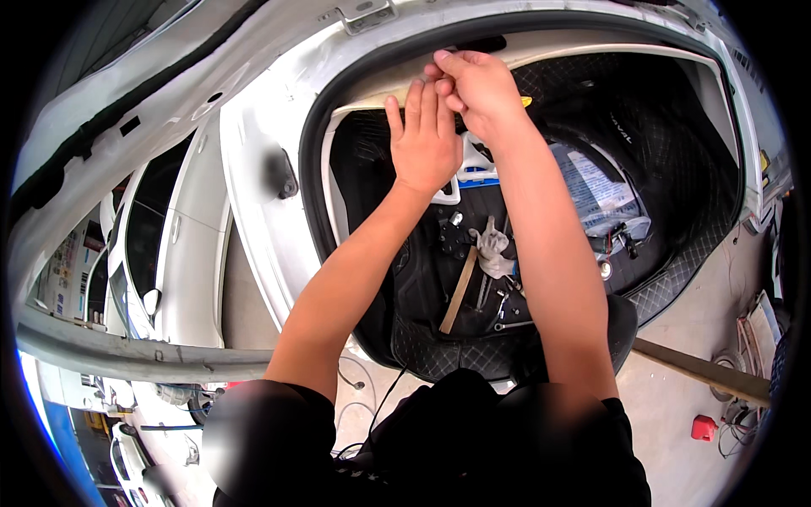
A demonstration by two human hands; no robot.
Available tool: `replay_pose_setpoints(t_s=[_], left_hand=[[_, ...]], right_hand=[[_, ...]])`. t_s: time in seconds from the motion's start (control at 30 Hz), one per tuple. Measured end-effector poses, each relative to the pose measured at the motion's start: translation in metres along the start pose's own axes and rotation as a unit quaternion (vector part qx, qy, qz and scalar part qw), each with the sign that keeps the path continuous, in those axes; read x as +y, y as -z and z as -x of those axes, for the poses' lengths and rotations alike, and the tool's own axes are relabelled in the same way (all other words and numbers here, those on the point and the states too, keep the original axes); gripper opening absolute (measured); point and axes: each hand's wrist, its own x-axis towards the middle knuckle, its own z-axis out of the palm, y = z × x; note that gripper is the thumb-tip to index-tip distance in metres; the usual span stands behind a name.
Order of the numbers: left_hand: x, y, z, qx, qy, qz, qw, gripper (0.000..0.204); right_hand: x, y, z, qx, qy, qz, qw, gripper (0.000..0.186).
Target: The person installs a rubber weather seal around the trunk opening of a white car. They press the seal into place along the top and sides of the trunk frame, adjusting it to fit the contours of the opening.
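Observation:
Both arms reach across an opening in a white car body. My left hand lies with its fingers stretched out and apart, fingertips over the cream trim along the opening's far edge. Just right of it, partly over its fingertips, my right hand is closed, thumb and forefinger together near the black rubber seal. Whatever those fingers hold, if anything, is hidden. A small yellow piece shows beside the right wrist. Below the hands is a white and blue object, partly covered by them.
On the black quilted lining lie a wooden handle, a grey glove, a wrench and a clear bag of papers. A white car stands left; a red container and a wooden bar are right.

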Motion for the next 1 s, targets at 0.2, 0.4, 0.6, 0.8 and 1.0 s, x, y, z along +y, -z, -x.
replay_pose_setpoints(t_s=[0.2, 0.4, 0.6, 0.8, 1.0], left_hand=[[0.003, -0.017, 0.019, -0.054, -0.002, -0.063, 0.997, 0.063], [-0.003, -0.007, 0.016, -0.384, 0.089, -0.214, 0.894, 0.068], [0.007, -0.038, 0.014, 0.004, -0.023, -0.08, 0.996, 0.063], [0.004, -0.03, 0.022, -0.015, -0.009, -0.093, 0.995, 0.061], [-0.001, -0.034, 0.024, -0.035, -0.007, -0.124, 0.992, 0.061]], right_hand=[[0.0, -0.018, -0.033, 0.057, -0.037, -0.224, 0.972, 0.025], [0.069, -0.034, -0.071, -0.071, -0.143, -0.315, 0.936, 0.019], [0.045, -0.028, -0.138, -0.26, -0.144, -0.296, 0.908, 0.018], [0.047, -0.034, -0.123, -0.217, -0.107, -0.326, 0.914, 0.017], [0.038, -0.035, -0.112, -0.204, -0.11, -0.382, 0.895, 0.021]])
